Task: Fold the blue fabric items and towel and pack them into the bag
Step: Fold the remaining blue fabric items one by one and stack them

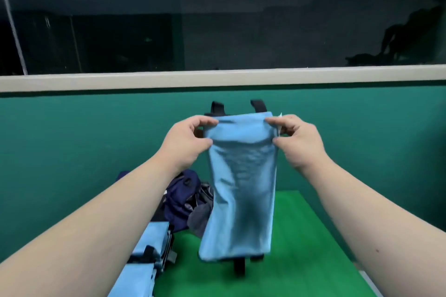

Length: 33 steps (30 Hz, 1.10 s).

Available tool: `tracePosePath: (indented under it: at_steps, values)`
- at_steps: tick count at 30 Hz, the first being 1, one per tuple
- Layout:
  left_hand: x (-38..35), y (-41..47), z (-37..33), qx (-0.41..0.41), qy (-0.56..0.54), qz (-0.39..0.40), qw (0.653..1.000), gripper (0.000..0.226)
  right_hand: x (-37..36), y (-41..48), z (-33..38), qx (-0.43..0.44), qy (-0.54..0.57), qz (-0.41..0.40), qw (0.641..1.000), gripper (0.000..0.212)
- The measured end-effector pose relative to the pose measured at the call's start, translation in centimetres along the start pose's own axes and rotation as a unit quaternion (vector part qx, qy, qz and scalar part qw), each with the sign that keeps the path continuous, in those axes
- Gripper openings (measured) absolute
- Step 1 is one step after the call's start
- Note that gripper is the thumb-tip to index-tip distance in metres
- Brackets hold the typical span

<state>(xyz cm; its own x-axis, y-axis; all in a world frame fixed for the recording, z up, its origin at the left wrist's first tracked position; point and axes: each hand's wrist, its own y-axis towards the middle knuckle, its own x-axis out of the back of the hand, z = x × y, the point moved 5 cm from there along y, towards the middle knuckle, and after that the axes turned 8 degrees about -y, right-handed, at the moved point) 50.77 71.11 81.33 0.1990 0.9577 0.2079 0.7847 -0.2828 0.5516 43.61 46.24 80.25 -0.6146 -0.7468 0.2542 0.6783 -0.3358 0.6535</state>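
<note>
Currently, left hand [185, 142] and right hand [298, 141] pinch the cloth [241, 188] at its top corners. Cloth hangs below the fingers. Advised: keep corners level before folding.

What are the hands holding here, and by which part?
Both hands hold the light blue fabric item up above the green table: left hand pinches its top left corner, right hand its top right corner.

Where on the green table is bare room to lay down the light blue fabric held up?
Bare green tabletop lies right of the hanging light blue fabric piece, out to the table's right edge, and near its front. The left is crowded: dark navy bag, grey cloth, light blue folded items.
</note>
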Motion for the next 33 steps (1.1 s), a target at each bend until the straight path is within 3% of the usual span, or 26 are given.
tracePosePath:
  at_steps: [6, 11, 17, 25, 29, 33]
  values:
    - [-1.3, -10.5, 3.0, 0.005, 0.026, 0.036, 0.999, 0.054, 0.7, -11.3, -3.2, -0.027, 0.029, 0.014, 0.999, 0.073]
    - [-4.5, -23.2, 14.7, 0.160, 0.015, 0.072, 0.984, 0.046, -1.9, -26.0, -12.4, -0.139, -0.012, 0.076, 0.987, 0.077]
    - [-7.1, -35.9, 25.2, 0.300, -0.045, 0.033, 0.952, 0.030, -4.9, -39.7, -19.5, -0.231, 0.003, 0.112, 0.966, 0.055]
    - [-7.9, -35.1, 27.6, 0.280, -0.002, 0.014, 0.960, 0.038, -5.6, -38.5, -20.3, -0.230, -0.037, 0.073, 0.970, 0.048]
    - [-8.5, -34.1, 27.8, 0.226, 0.134, 0.090, 0.961, 0.026, -6.8, -38.3, -21.6, -0.189, -0.214, 0.158, 0.945, 0.042]
    - [-8.7, -34.1, 28.6, 0.209, 0.149, 0.084, 0.963, 0.020, -7.3, -38.7, -22.2, -0.185, -0.248, 0.183, 0.933, 0.036]
